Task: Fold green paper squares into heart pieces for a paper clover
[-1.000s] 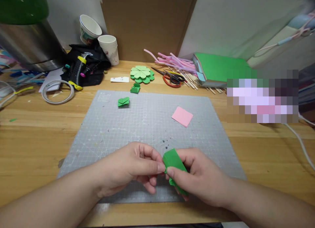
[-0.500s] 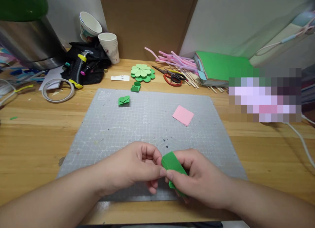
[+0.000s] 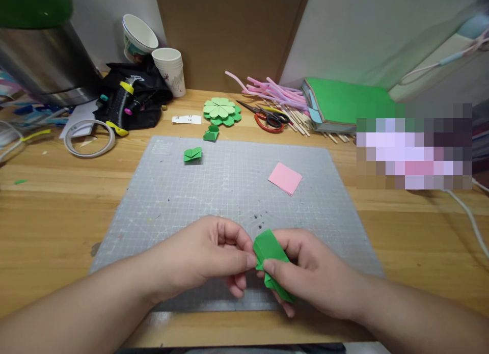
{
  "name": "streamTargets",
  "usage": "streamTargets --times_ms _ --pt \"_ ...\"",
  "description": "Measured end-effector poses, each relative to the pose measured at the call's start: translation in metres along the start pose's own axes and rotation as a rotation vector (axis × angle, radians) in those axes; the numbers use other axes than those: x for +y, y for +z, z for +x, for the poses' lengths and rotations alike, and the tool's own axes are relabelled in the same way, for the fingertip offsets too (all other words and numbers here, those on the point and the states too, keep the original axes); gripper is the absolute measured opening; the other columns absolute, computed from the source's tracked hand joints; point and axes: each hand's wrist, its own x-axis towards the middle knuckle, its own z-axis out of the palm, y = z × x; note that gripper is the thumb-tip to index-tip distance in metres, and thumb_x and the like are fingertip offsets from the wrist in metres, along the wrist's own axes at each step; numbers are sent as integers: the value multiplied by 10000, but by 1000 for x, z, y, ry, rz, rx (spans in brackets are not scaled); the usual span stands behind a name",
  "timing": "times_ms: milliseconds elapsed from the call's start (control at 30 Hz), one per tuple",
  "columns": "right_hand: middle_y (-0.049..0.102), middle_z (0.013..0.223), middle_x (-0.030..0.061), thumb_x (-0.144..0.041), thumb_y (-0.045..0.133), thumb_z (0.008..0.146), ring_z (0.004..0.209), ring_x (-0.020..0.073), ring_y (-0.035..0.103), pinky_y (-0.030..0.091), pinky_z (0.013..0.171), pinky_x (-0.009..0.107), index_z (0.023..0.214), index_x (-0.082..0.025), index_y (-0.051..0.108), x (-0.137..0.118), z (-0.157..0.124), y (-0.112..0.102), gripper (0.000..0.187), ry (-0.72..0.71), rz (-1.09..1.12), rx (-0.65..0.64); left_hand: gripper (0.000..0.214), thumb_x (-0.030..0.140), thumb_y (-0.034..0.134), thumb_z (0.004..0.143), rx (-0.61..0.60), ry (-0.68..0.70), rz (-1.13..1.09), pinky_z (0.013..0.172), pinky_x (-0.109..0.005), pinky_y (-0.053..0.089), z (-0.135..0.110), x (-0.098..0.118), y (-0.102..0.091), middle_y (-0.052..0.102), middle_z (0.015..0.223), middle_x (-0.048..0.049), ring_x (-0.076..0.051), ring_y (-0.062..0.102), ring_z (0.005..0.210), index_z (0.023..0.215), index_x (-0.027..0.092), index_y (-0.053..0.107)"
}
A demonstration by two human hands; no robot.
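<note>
A folded piece of green paper (image 3: 272,248) is held above the grey cutting mat (image 3: 214,191), near its front edge. My right hand (image 3: 311,265) is closed on it, thumb on top and fingers beneath. My left hand (image 3: 214,252) pinches the paper's left edge between thumb and forefinger, its other fingers curled. On the mat lie a small folded green paper piece (image 3: 192,155) and a stack of pink square paper (image 3: 286,179). Another small green folded piece (image 3: 211,133) rests at the mat's back edge.
Behind the mat are a green paper flower (image 3: 219,109), scissors (image 3: 273,119), pink pipe cleaners (image 3: 273,91) and thin wooden sticks. Paper cups (image 3: 170,71), a black pouch, a glue gun (image 3: 120,109) and a tape roll (image 3: 69,145) stand left. A green book (image 3: 347,99) lies right.
The green paper has turned slightly in my hands, and more of its lower folded flap shows under my right thumb. Both hands stay in nearly the same place.
</note>
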Motion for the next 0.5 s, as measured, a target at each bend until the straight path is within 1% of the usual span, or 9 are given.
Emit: streamTargets --times_ms 100,267,367,500 --pt "443 531 -77 -189 480 798 404 42 428 412 392 152 689 -180 471 1 0 1 109 0 -3 3 240 332 729 661 27 -2 33 537 -199 479 0 0 2 587 521 41 -73 554 487 684 140 587" --pt "431 556 -75 -208 471 821 410 42 425 414 397 158 716 -181 483 5 2 0 110 -5 -17 8 85 195 638 647 81 1 94 505 -173 446 2 -2 4 585 485 47 -66 542 464 655 148 568" --pt "423 553 -77 -212 476 821 406 44 417 415 395 163 711 -186 481 6 1 1 113 2 -33 20 63 153 605 615 108 24 97 478 -164 441 4 -5 5 583 520 56 -56 531 451 635 154 545" --pt "420 545 -79 -220 488 814 404 47 418 408 394 162 699 -192 465 6 1 3 121 15 -16 12 68 138 567 587 132 26 123 394 -164 434 6 -9 6 537 505 76 -39 436 383 605 167 509"
